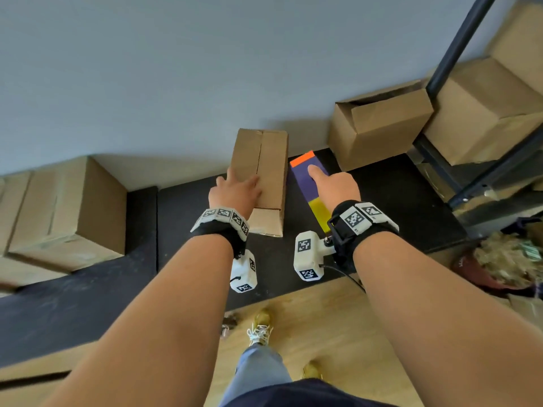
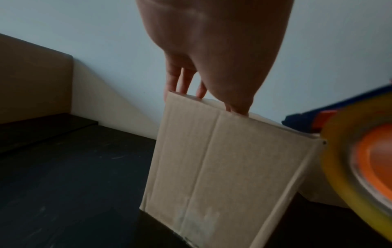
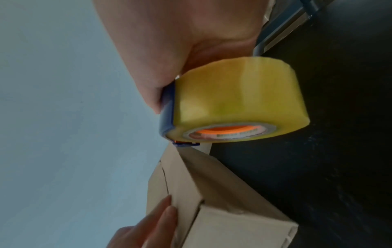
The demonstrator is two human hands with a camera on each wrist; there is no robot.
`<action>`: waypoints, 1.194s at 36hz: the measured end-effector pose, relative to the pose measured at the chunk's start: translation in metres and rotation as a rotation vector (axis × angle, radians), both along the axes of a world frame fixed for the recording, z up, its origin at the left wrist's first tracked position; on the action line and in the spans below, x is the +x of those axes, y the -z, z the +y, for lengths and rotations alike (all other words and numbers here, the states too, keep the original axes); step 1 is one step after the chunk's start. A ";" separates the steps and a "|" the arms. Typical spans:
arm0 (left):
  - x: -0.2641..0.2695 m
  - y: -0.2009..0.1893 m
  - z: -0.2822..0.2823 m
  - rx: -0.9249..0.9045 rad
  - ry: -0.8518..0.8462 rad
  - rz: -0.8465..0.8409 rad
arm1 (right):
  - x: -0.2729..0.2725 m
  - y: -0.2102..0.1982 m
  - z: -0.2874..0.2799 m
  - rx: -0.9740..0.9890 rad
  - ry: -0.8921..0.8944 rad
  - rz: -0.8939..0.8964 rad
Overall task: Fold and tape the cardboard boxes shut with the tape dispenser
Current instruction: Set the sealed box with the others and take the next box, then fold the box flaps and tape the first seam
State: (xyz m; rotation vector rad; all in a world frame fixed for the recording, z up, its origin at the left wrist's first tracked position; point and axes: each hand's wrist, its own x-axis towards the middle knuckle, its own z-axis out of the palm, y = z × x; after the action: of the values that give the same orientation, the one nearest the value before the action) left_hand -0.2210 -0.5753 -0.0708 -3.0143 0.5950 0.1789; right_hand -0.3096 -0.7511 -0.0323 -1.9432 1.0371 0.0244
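Observation:
A narrow cardboard box (image 1: 264, 160) lies lengthwise on the black table (image 1: 396, 207), its top flaps folded together along a centre seam. My left hand (image 1: 235, 190) rests flat on the near part of its top, fingers straight, thumb out to the left. In the left wrist view the fingers (image 2: 186, 82) reach over the top edge of the box (image 2: 222, 167). Just right of the box, my right hand (image 1: 332, 186) grips the purple tape dispenser (image 1: 305, 183) with the index finger stretched along it. Its yellow tape roll (image 3: 237, 104) hangs just above the far end of the box (image 3: 222, 218).
A closed box (image 1: 67, 212) sits on the table at the left. An open box (image 1: 379, 124) stands at the back right against the wall. More boxes (image 1: 484, 113) fill a dark metal rack (image 1: 458, 45) on the right. Clutter (image 1: 505, 259) lies on the floor below it.

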 end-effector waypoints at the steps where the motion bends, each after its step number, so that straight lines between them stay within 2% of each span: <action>1: -0.006 -0.001 0.000 0.025 0.005 -0.006 | -0.001 -0.003 0.001 0.001 0.004 -0.026; 4: -0.024 -0.001 0.000 0.046 -0.003 -0.002 | -0.006 -0.016 0.004 -0.003 0.016 -0.104; 13: -0.065 -0.005 -0.013 -0.164 -0.136 0.132 | -0.017 -0.050 0.018 0.081 0.049 -0.268; 17: -0.068 -0.007 -0.016 -0.226 -0.134 0.243 | -0.023 -0.049 0.027 0.122 0.027 -0.291; 21: -0.064 -0.013 -0.011 -0.212 -0.081 0.288 | -0.030 -0.045 0.031 0.112 -0.002 -0.250; 24: -0.054 -0.012 -0.003 -0.151 -0.053 0.255 | -0.029 -0.046 0.033 0.109 -0.005 -0.248; 29: -0.024 -0.007 0.010 -0.103 0.065 0.068 | -0.022 -0.047 0.035 0.093 0.018 -0.223; 34: 0.010 -0.003 0.019 -0.041 0.075 0.142 | -0.013 -0.049 0.036 0.083 0.056 -0.196; 39: 0.029 0.004 0.035 -0.123 0.051 0.194 | -0.002 -0.052 0.040 0.061 0.045 -0.186; 43: 0.031 0.007 0.043 -0.130 0.074 0.077 | 0.010 -0.057 0.051 0.047 -0.009 -0.218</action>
State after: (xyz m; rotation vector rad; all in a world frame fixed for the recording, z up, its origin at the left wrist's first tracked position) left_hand -0.1904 -0.5324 -0.0782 -3.1157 0.7524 0.2640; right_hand -0.2993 -0.6997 0.0252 -1.8618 0.8757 -0.1531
